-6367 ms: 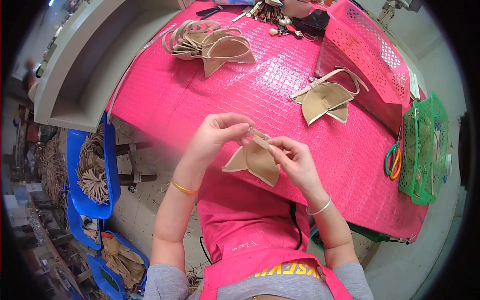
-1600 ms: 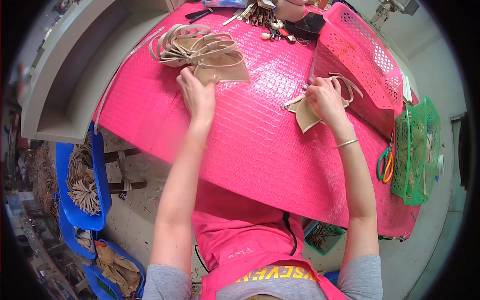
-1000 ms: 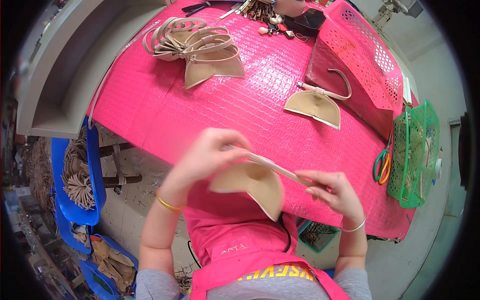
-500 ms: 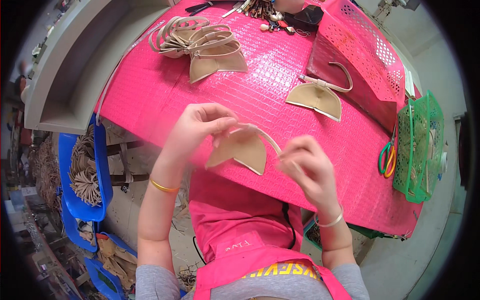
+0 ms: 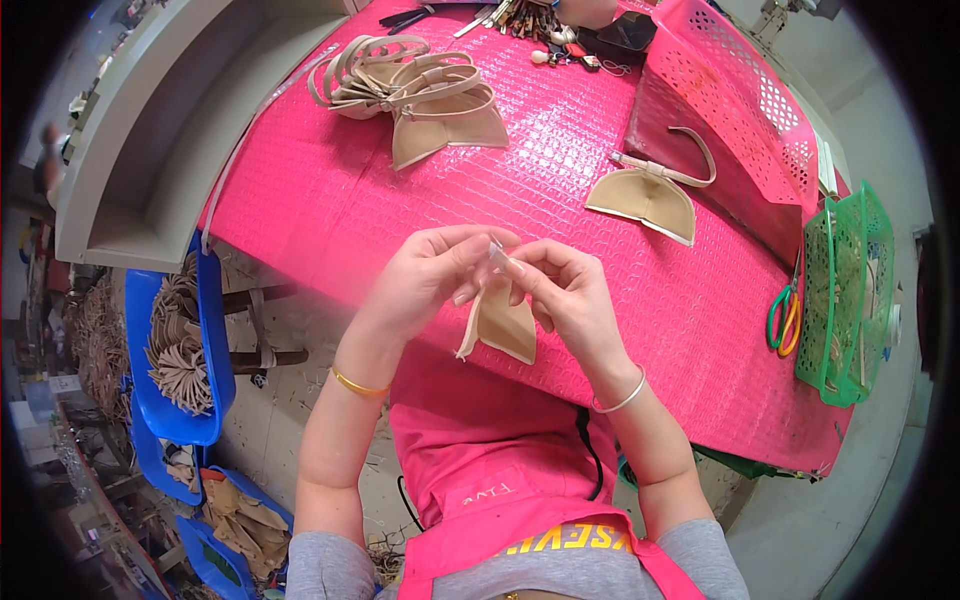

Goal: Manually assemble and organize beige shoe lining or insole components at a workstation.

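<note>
A beige sandal heel piece (image 5: 506,325) with a pale edge hangs below my two hands, above the near part of the pink table. At its top my left hand (image 5: 432,272) pinches it with thumb and fingers. My right hand (image 5: 562,292) is closed on the same piece just beside, fingertips almost meeting the left ones. A small pale or shiny end shows between the fingertips; the rest of the strap is hidden by the hands. To the right lies a similar heel piece (image 5: 648,198) with a curved strap. A stack of strapped heel pieces (image 5: 440,105) sits at the far left.
A pink perforated basket (image 5: 730,90) stands at the far right, with a green basket (image 5: 845,300) nearer. Between table edge and green basket lie scissors (image 5: 784,318) with coloured handles. Blue bins (image 5: 215,350) of beige parts stand left, below a grey shelf (image 5: 160,150).
My right hand has moved left and up from along the strap to meet my left hand. The heel piece is now gathered between both hands, and its strap no longer shows stretched out.
</note>
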The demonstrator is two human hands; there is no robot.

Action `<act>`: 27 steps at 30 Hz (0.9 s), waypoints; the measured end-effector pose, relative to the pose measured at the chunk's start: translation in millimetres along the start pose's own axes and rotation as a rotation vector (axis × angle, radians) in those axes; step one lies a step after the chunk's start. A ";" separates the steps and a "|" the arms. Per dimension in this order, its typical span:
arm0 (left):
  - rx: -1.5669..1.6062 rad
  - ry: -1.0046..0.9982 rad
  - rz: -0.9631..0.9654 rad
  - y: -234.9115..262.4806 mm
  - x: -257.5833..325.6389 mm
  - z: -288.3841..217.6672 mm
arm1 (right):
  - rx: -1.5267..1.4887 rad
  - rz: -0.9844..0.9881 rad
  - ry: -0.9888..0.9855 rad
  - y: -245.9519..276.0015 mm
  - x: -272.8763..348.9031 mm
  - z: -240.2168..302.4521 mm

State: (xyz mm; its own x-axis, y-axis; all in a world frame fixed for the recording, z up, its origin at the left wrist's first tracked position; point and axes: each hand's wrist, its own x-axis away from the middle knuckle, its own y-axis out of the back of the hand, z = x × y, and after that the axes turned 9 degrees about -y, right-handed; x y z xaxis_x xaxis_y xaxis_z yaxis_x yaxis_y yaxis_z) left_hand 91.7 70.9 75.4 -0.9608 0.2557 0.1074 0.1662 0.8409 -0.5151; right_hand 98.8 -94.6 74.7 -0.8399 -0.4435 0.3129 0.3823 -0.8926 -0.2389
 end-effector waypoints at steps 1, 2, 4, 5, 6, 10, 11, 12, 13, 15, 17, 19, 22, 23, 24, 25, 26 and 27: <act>-0.032 -0.011 -0.006 1.6 -0.1 1.6 | 0.000 0.001 -0.001 0.4 0.0 0.6; -0.065 -0.022 -0.012 3.1 -0.1 3.1 | 0.011 0.009 -0.069 1.5 0.6 1.8; -0.098 -0.039 0.005 8.4 0.2 2.6 | 0.022 0.012 -0.135 2.9 1.3 2.1; -0.131 -0.057 0.021 10.4 0.5 1.7 | 0.051 0.023 -0.129 3.5 1.1 0.3; -0.131 -0.057 0.020 11.5 1.0 0.9 | 0.081 0.037 -0.124 3.9 0.3 -1.6; 0.021 0.003 0.053 10.5 1.5 -0.9 | 0.109 -0.005 -0.097 6.3 0.0 -3.5; 0.048 0.022 0.078 9.2 1.4 -1.1 | 0.113 0.008 -0.089 5.0 0.0 -2.2; 0.048 0.023 0.079 7.2 1.5 -1.5 | 0.115 0.018 -0.081 3.5 -0.1 -1.6; 0.040 0.014 0.058 4.8 2.2 -2.1 | 0.114 0.017 -0.081 1.7 -0.2 -1.9; 0.030 0.004 0.038 3.7 2.9 -1.8 | 0.046 0.022 -0.027 -1.6 -0.1 -2.1; -0.110 -0.078 -0.029 4.5 2.8 0.1 | 0.054 0.007 0.004 -2.1 -0.5 -3.1; -0.140 -0.088 -0.034 1.8 5.2 0.7 | 0.060 -0.008 0.034 -4.2 -0.2 -3.8; -0.144 -0.103 -0.027 4.4 4.8 3.8 | -0.043 0.004 0.087 -12.6 -1.3 -6.1; -0.120 -0.109 -0.016 6.4 4.2 4.6 | -0.068 -0.021 0.098 -16.0 -3.2 -9.5; -0.120 -0.109 -0.013 7.8 4.0 3.0 | -0.093 -0.046 0.111 -18.1 -4.5 -11.1; -0.133 -0.102 -0.029 9.3 3.9 1.4 | -0.081 -0.032 0.058 -16.6 -4.9 -11.0; -0.146 -0.096 -0.044 10.0 3.6 0.1 | -0.080 -0.034 0.060 -14.2 -4.4 -13.4; -0.145 -0.099 -0.046 9.0 3.2 -1.5 | -0.076 -0.052 0.087 -10.6 -3.9 -18.0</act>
State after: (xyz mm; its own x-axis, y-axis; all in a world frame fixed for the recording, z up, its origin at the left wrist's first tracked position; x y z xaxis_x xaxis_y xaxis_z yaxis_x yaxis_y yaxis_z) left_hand 90.5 80.0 72.4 -0.9840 0.1734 0.0401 0.1452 0.9125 -0.3825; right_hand 91.1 -82.0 59.5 -0.8894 -0.3854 0.2460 0.3101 -0.9039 -0.2947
